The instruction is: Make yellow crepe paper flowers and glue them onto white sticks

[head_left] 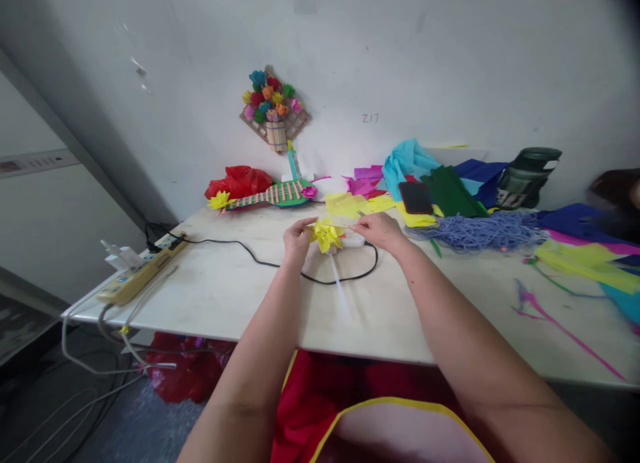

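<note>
A yellow paper flower (327, 235) is between my two hands, above the table. My left hand (297, 237) is closed at its left side, fingertips pinching its edge. My right hand (380, 229) is closed on the other side, pinching the end of a thin pale strip that runs along the top of the flower. A small dark pointed tip pokes out above the right fingers; its kind is unclear. Just under the flower lies a white glue gun (354, 240), partly hidden, with a black cord and a translucent glue stick (341, 288) pointing toward me.
A yellowish power strip (143, 269) lies at the table's left edge. Behind stand a paper-decorated guitar shape (280, 195) and a red bag (240, 181). On the right are crepe paper (453, 191), a phone (416, 198), blue-grey string (483, 233) and a dark bottle (527, 177).
</note>
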The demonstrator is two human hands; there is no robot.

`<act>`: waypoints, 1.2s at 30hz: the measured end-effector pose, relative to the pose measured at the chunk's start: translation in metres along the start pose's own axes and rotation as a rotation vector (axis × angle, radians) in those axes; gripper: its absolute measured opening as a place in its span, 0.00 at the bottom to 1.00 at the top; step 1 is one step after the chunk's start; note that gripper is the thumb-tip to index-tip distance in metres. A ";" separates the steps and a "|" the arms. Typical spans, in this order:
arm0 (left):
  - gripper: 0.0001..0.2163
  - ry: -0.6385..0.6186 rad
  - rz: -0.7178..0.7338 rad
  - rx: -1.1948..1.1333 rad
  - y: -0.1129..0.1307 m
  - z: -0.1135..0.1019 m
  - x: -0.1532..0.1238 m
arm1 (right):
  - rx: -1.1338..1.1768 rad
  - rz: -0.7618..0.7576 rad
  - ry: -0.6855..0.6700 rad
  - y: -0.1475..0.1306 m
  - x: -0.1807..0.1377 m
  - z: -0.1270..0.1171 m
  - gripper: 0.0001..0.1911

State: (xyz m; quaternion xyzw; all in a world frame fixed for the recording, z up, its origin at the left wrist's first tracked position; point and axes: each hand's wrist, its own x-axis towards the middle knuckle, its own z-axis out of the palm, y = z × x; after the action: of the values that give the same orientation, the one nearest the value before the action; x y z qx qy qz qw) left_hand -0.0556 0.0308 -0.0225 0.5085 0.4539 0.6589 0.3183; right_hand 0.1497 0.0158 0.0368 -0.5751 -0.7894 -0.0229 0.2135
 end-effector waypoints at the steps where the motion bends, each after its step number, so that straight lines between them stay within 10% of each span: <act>1: 0.16 0.001 0.000 0.006 0.000 0.000 0.000 | -0.009 -0.006 0.004 0.000 0.000 0.000 0.19; 15: 0.16 0.030 0.052 -0.065 0.000 0.000 0.000 | 0.026 -0.022 0.100 0.000 -0.002 0.000 0.19; 36: 0.19 -0.118 0.007 -0.327 0.011 0.011 -0.010 | 1.103 0.305 0.054 -0.012 0.004 0.030 0.12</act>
State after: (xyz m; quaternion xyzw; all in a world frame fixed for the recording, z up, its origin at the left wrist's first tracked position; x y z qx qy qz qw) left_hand -0.0416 0.0207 -0.0149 0.4893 0.3192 0.6942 0.4204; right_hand 0.1286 0.0238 0.0130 -0.4852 -0.5868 0.4089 0.5030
